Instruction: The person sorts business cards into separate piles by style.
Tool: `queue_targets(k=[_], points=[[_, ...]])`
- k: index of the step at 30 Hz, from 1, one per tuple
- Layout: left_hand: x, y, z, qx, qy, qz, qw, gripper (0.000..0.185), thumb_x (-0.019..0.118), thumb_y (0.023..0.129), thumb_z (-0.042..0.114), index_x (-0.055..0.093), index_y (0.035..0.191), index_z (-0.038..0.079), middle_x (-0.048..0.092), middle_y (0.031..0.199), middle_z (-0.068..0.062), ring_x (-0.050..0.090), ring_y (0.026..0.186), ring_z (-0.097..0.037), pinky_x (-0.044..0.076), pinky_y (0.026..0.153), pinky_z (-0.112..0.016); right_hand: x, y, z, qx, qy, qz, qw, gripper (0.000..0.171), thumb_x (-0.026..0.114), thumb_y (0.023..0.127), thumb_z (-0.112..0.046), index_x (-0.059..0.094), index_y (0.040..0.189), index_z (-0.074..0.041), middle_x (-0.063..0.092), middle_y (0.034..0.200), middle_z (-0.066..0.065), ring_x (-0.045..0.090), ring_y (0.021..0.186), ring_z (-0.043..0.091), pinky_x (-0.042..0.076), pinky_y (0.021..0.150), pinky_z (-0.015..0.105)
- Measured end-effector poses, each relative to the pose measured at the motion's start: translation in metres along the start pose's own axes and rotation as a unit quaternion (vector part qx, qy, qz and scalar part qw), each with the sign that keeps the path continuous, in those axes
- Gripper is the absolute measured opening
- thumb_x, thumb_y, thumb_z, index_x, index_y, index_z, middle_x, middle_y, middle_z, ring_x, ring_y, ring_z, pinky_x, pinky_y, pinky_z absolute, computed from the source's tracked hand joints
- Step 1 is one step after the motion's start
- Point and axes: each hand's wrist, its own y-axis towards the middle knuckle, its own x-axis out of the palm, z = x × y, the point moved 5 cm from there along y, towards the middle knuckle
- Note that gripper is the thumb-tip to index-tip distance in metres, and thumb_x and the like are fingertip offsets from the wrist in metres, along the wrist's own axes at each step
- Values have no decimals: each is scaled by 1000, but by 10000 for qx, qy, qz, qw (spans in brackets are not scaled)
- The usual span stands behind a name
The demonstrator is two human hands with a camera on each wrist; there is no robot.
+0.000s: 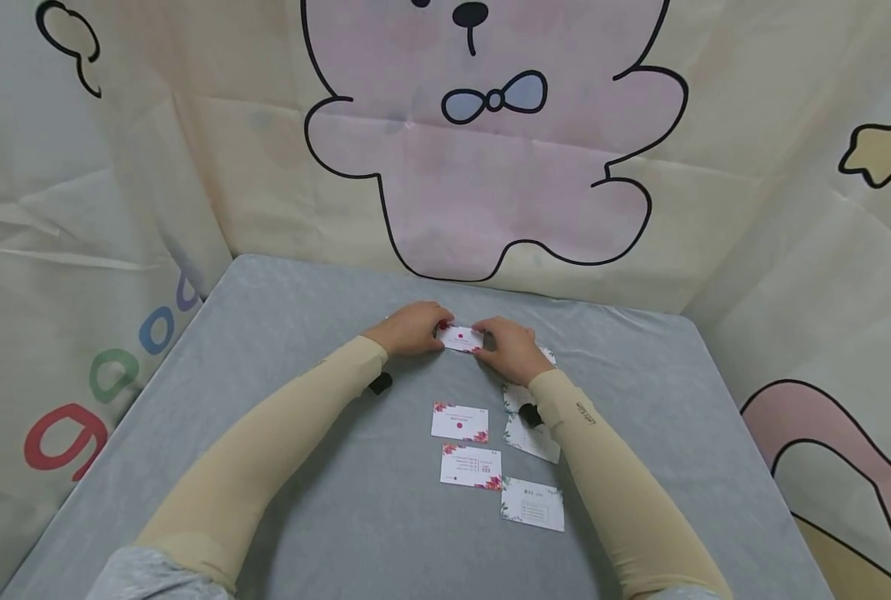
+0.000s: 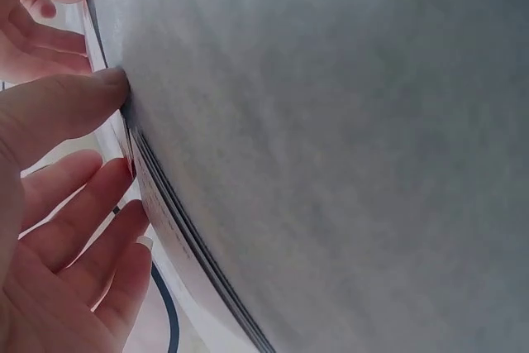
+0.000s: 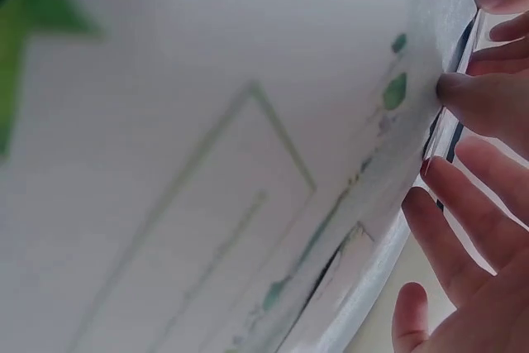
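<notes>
backdrop cloth (image 1: 77, 333) | coloured letters "good" | cards' (image 1: 459, 422) print unreadable

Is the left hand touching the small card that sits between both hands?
Touching. The head view shows the left hand with fingertips on the card edge.

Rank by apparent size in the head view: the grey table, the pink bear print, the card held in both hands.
1. Grey table
2. Pink bear print, though it hangs farther away
3. Card held in both hands
</notes>
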Motion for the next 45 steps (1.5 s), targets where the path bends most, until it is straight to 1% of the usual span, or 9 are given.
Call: queue_targets(k=[8,13,19,23,27,30,34,40,45], points=[[-1,1,0,-159,-130,-35,9998,56,78,101,24,61,152,9,68,135,-7,62,120,-22,51,116,-44,0,3,3,109,95,-88,9999,50,78,101,-31,66,147,-14,65,152,9,57,146,31,38,112,64],[0,0,1,-246,-146,-51,9996,56,77,101,25,61,152,10,68,136,-7,63,118,-21,53,113,-43,-1,4,3,66,157,-123,9998,47,77,102,-29,67,146,-15,66,151,9,58,145,31,37,111,66],[-1,0,1,-260,-136,-19,9996,57,78,101,26,61,152,10,67,136,-7,63,115,-21,54,111,-43,0,7,5,51,191,-20,9998,45,77,102,-29,68,144,-16,67,150,9,60,142,31,37,111,67],[0,-1,0,-254,21,-21,9997,57,78,101,27,60,153,10,67,138,-7,63,118,-21,53,113,-43,2,5,5,37,237,33,9997,45,78,101,-29,69,143,-17,68,149,8,60,142,31,37,112,67],[2,-7,5,-139,343,85,9993,58,79,100,29,61,152,9,66,143,-9,63,128,-25,51,118,-45,3,-2,3,-37,195,33,9998,45,78,101,-28,68,144,-16,67,150,8,59,143,31,38,111,66],[1,-18,16,112,528,271,9982,59,79,99,30,61,151,8,66,145,-11,62,135,-29,49,120,-46,-1,-14,1,-132,101,54,9998,46,77,102,-27,67,145,-17,66,151,8,58,145,32,38,112,65],[4,-44,32,495,516,354,9968,61,80,98,33,61,150,6,66,145,-13,63,135,-30,49,120,-45,-3,-45,-3,-288,29,59,9996,49,79,100,-29,66,146,-18,67,150,7,58,145,31,36,113,63],[19,-90,52,709,344,-25,9969,67,81,97,39,60,153,9,67,144,-8,64,132,-24,51,117,-42,3,-100,-17,-651,-149,-69,9977,55,84,96,-36,67,145,-17,70,144,3,64,137,26,36,106,59],[30,-111,65,833,235,-136,9962,69,87,93,39,62,150,9,69,135,-5,65,123,-20,53,113,-39,8,-123,-28,-849,136,-31,9963,57,89,91,-32,70,142,-15,73,140,2,64,133,26,31,107,58]])
